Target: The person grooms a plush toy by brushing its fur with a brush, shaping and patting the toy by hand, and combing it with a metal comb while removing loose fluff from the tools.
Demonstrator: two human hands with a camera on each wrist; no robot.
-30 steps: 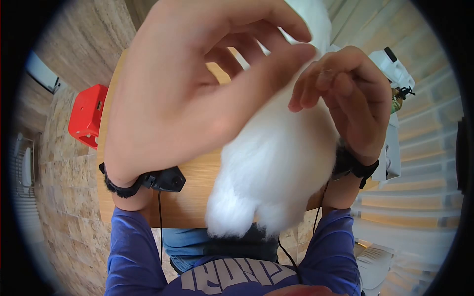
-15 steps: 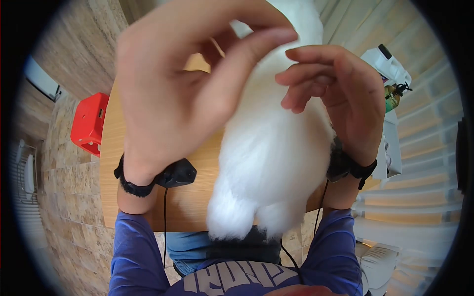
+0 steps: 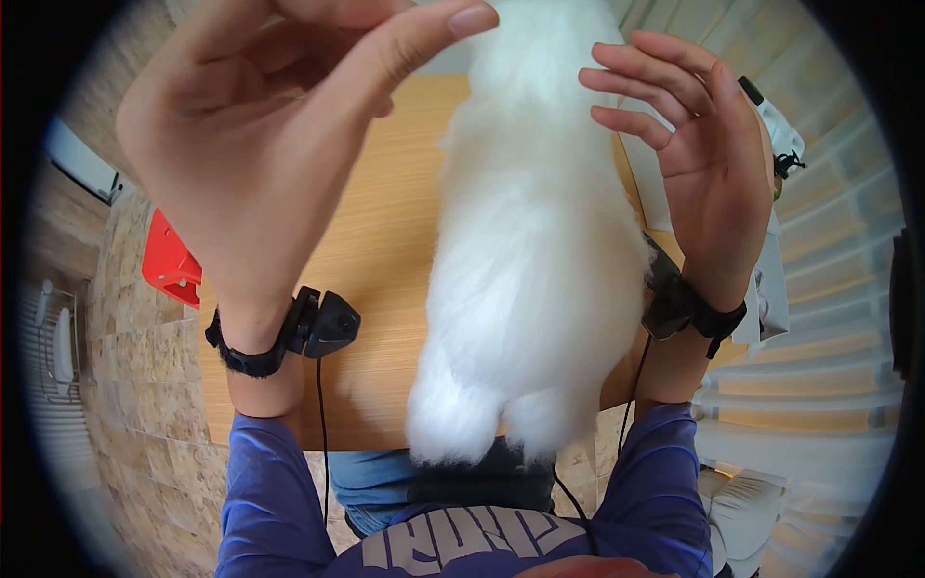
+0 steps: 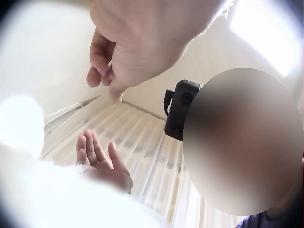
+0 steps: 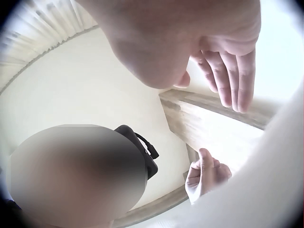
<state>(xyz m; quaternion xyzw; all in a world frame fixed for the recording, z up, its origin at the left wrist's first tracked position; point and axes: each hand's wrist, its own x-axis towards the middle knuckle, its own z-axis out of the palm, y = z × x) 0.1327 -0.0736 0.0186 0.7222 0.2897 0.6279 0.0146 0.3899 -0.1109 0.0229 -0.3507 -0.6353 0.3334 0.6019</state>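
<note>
The head view (image 3: 318, 414) has soft light, but its rim is black and lines bend there. In the left wrist view, a white rectangular panel (image 4: 270, 35) glares, and the white fluffy fibre mass (image 4: 71, 202) is washed out.

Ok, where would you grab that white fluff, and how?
Perhaps by one tuft at its near end, pinched from the near side: the white fluff splits there into two narrower tufts that seem to jut past the table's edge.
</note>
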